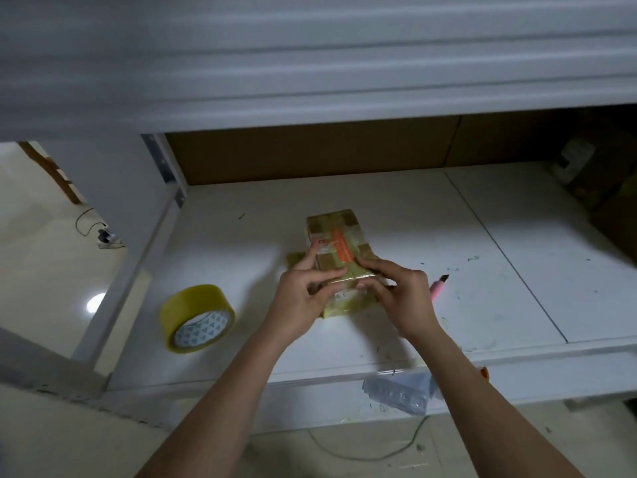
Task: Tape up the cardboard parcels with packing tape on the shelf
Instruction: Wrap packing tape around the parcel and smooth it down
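While parcel (336,250) lies on shelf (396,208), left hand (303,298), right hand (401,294) fingers grip it.

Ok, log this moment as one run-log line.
left hand: holds parcel | right hand: pinches parcel's near end | tape roll: on shelf, left, untouched | pink cutter: right

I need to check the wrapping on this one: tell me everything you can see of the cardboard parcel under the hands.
The cardboard parcel is small, oblong and brown, wrapped in glossy yellowish packing tape, with an orange strip and a white label on top. It lies flat on the white shelf, long axis running away from the person. The left hand and right hand hold its near end, fingertips pressing the top.
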Motion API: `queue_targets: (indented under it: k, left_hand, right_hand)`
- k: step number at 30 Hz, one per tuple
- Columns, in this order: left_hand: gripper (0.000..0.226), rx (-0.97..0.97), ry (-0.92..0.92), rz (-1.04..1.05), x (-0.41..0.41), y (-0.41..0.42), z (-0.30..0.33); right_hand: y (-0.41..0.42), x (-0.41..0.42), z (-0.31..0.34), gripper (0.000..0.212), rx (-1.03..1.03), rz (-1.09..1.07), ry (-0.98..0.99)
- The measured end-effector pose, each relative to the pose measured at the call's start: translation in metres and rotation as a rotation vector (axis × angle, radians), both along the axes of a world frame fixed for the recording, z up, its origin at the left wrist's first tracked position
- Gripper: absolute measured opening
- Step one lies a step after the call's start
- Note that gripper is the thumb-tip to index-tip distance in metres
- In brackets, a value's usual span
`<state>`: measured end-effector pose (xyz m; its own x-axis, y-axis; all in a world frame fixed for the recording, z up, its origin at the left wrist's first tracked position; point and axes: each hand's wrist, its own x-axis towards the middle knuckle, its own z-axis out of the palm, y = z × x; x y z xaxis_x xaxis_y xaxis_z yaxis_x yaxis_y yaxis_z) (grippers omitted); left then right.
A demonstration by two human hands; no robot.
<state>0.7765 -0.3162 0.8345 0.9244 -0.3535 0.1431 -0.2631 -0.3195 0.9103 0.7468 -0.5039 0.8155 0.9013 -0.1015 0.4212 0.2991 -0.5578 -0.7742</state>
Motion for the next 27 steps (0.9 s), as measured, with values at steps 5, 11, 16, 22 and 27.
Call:
queue_targets:
  k: [5, 11, 16, 22, 27]
  left_hand:
    - [0.037, 0.042, 0.010, -0.061, 0.005, 0.006, 0.000]
    - [0.053, 0.101, 0.122, -0.191, 0.005, 0.021, 0.012]
    - [0.061, 0.176, 0.205, -0.283, 0.013, 0.029, 0.023]
    - [0.049, 0.027, 0.295, -0.240, 0.019, 0.031, 0.025]
    - [0.045, -0.247, 0.422, -0.197, 0.012, 0.029, 0.012]
  right_hand:
    - [-0.005, 0.002, 0.000, 0.032, 0.008, 0.050, -0.004]
    - [-0.022, -0.001, 0.011, 0.047, 0.070, 0.145, 0.201]
    - [-0.042, -0.004, 0.030, 0.060, 0.289, 0.351, 0.484]
    - [-0.045, -0.001, 0.029, 0.051, 0.285, 0.351, 0.498]
    - [-0.038, -0.002, 0.023, 0.047, 0.402, 0.307, 0.484]
